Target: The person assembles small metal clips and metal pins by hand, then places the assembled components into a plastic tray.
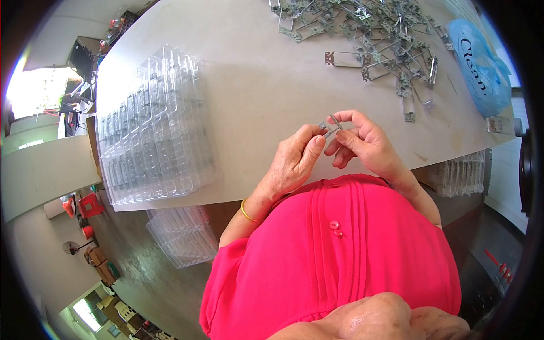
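Close to the table's near edge, my left hand [296, 156] and my right hand [365, 141] meet over a small grey metal bracket [332, 128]. The thumb and forefinger of my left hand pinch its left end. My right thumb and forefinger grip the other side, where a thin bar sticks up; the remaining right fingers are curled below. Fingertips cover part of the bracket. Farther back lies a tangled heap of similar metal brackets [391, 39], with a single bracket [344, 59] at its near left edge.
Clear plastic blister trays [156, 124] are stacked on the table's left side. A blue plastic bag [480, 68] printed "Clean" lies at the right edge, beside a clear container [501, 126]. More plastic trays [184, 235] stand below the table at left, and others [462, 174] at right.
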A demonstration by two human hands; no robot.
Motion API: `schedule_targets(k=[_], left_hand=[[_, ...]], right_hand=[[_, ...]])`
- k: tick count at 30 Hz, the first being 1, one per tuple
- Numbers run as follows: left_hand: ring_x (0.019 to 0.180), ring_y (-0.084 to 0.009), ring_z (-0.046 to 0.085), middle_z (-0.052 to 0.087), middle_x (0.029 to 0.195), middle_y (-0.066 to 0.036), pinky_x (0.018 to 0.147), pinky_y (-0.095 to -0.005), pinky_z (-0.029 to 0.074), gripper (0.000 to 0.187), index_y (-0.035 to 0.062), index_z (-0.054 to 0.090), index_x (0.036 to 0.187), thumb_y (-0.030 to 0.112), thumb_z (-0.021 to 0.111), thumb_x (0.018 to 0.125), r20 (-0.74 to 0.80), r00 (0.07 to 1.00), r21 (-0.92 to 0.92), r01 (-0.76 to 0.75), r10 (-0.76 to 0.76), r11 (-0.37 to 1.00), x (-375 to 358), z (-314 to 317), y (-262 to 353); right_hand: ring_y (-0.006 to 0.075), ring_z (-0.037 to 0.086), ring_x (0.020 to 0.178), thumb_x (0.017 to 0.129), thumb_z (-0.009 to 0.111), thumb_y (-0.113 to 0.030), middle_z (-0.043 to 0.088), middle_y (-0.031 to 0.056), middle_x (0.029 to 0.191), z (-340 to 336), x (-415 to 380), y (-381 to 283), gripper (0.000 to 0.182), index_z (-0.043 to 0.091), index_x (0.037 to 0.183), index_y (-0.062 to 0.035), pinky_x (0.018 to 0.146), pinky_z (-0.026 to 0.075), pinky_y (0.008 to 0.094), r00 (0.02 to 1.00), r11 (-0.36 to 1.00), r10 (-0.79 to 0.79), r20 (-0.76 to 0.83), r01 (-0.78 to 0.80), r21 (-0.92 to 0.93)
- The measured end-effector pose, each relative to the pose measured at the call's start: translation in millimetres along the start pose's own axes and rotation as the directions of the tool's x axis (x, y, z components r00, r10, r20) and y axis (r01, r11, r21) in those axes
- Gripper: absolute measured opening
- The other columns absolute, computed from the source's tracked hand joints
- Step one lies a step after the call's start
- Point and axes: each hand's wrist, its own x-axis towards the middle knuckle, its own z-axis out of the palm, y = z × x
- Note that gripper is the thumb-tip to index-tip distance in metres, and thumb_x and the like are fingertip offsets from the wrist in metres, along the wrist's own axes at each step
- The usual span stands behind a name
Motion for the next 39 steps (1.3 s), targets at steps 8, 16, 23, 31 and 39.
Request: schedule_targets(k=[8, 16, 23, 31, 39], left_hand=[[0.067, -0.0166, 0.054, 0.060, 0.078, -0.011, 0.064, -0.0319, 0.046, 0.029, -0.0019, 0.064, 0.114, 0.025, 0.055, 0.106, 0.062, 0.997, 0.151, -0.049, 0.040, 0.987, 1.2, -7.2, 3.9], [0.073, -0.0221, 0.058, 0.062, 0.083, -0.012, 0.071, -0.0356, 0.050, 0.037, -0.0019, 0.066, 0.114, 0.032, 0.053, 0.107, 0.291, 0.957, 0.088, -0.013, -0.013, 0.996, 0.4, -4.3, 8.8], [0.065, -0.0076, 0.041, 0.055, 0.079, 0.000, 0.059, -0.0252, 0.037, 0.052, -0.0003, 0.064, 0.116, 0.047, 0.043, 0.109, 0.191, 0.925, -0.388, 0.379, -0.329, 0.840, 5.8, -7.0, 1.5], [0.066, -0.0082, 0.044, 0.059, 0.080, -0.002, 0.059, -0.0239, 0.035, 0.051, 0.0026, 0.066, 0.118, 0.047, 0.043, 0.109, 0.159, 0.931, -0.465, 0.365, -0.329, 0.807, 8.8, -5.3, 1.6], [0.073, -0.0083, 0.048, 0.059, 0.083, -0.001, 0.066, -0.0258, 0.042, 0.041, -0.0005, 0.063, 0.117, 0.037, 0.049, 0.109, -0.027, 0.997, -0.102, 0.075, -0.078, 0.992, 4.3, 7.8, -8.6]], right_hand=[[0.0123, 0.068, 0.082, 0.107, 0.057, -0.027, 0.072, 0.0054, 0.093, -18.9, 8.2, -3.5, 0.023, 0.062, 0.117, -0.0070, 0.071, 0.055, 0.0265, 0.988, 0.995, 0.100, 0.118, -0.101, 0.000], [0.0059, 0.057, 0.066, 0.103, 0.064, -0.025, 0.063, -0.0012, 0.082, -41.1, 23.0, 4.7, 0.018, 0.065, 0.100, -0.0071, 0.061, 0.050, 0.0233, 0.994, 0.992, -0.006, 0.105, 0.020, -0.126], [0.0103, 0.068, 0.075, 0.100, 0.066, -0.009, 0.069, 0.0061, 0.088, -18.8, 9.7, -6.9, 0.007, 0.060, 0.100, -0.0051, 0.065, 0.058, 0.0263, 0.941, 0.951, -0.309, -0.140, 0.303, -0.060], [0.0103, 0.069, 0.075, 0.096, 0.068, 0.000, 0.070, 0.0061, 0.086, -2.2, 5.8, 8.6, 0.011, 0.058, 0.099, -0.0020, 0.067, 0.056, 0.0256, 0.740, 0.617, -0.672, -0.037, 0.531, -0.581], [0.0092, 0.064, 0.065, 0.101, 0.063, -0.007, 0.068, 0.0058, 0.075, 16.5, -3.9, -8.5, 0.009, 0.057, 0.102, -0.0009, 0.056, 0.051, 0.0250, 0.946, 0.895, -0.290, -0.148, 0.213, -0.392]])
